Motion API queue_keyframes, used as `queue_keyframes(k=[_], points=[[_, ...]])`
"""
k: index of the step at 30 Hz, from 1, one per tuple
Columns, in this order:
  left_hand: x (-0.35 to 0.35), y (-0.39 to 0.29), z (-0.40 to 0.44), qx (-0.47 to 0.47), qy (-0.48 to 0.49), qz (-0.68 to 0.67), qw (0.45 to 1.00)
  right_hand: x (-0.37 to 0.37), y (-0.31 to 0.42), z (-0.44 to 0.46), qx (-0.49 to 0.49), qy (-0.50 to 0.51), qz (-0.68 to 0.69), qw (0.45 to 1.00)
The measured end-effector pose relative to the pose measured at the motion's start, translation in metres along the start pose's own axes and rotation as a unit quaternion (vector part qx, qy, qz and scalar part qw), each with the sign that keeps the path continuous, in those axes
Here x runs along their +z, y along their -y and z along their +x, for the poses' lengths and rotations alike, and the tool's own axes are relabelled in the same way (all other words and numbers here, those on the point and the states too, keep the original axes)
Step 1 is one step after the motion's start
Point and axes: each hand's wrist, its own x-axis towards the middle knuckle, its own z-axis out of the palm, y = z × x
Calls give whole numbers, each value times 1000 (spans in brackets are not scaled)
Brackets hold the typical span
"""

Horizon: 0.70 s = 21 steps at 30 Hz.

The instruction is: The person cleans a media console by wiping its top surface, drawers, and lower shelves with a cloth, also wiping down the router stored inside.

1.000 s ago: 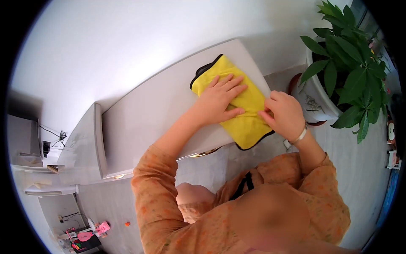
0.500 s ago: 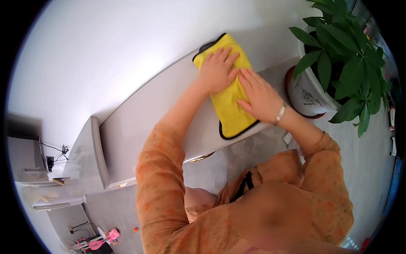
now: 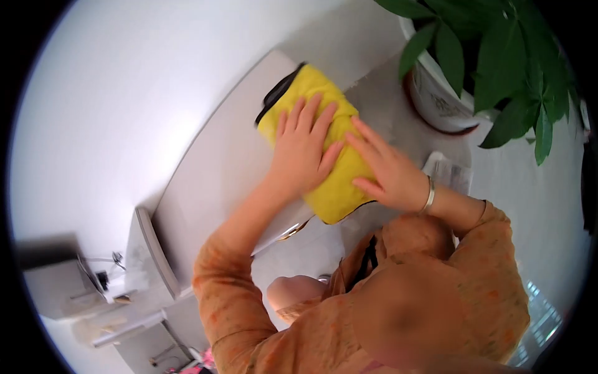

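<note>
Now the cloth (image 3: pixel 327 187) apparently lies nearer the cabinet's (image 3: pixel 218 162) front.

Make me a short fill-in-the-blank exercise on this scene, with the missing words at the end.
The left hand and right hand rest on a cloth coloured ____.
The cloth is edged in ____.
A bracelet circles the ____ wrist.
The leaves of the potted plant are ____.

Missing words: yellow; black; right; green.
</note>
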Motion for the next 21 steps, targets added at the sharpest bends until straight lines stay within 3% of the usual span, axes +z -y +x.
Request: queue_keyframes(k=[2,4,8,10,11,13,14,16,17,18,20,21], points=[[-3,-17,-15,-75,16,-8,997,-1,5,-5,-17,-29,-57,998],[-5,-18,-13,-71,43,-2,997,-2,8,-3,-67,-13,-153,986],[-8,2,11,-70,71,12,995,5,-2,25,-72,-56,-123,988],[-6,20,28,-61,59,18,996,15,-20,44,-74,-125,-61,988],[-4,31,38,-42,49,21,998,18,-27,51,-76,-125,-59,988],[2,46,57,10,0,52,999,22,-39,64,-10,-111,130,985],[4,52,67,5,-1,55,998,18,-49,72,-14,-108,133,985],[3,58,90,-3,98,99,990,9,-65,84,45,22,336,940],[3,57,99,6,111,114,987,12,-68,83,40,23,335,941],[1,47,108,4,108,119,987,17,-73,81,63,6,373,926],[-7,28,123,-106,242,129,956,32,-76,77,80,-9,412,908],[-7,29,121,-125,219,48,966,39,-72,73,34,-118,410,904]])
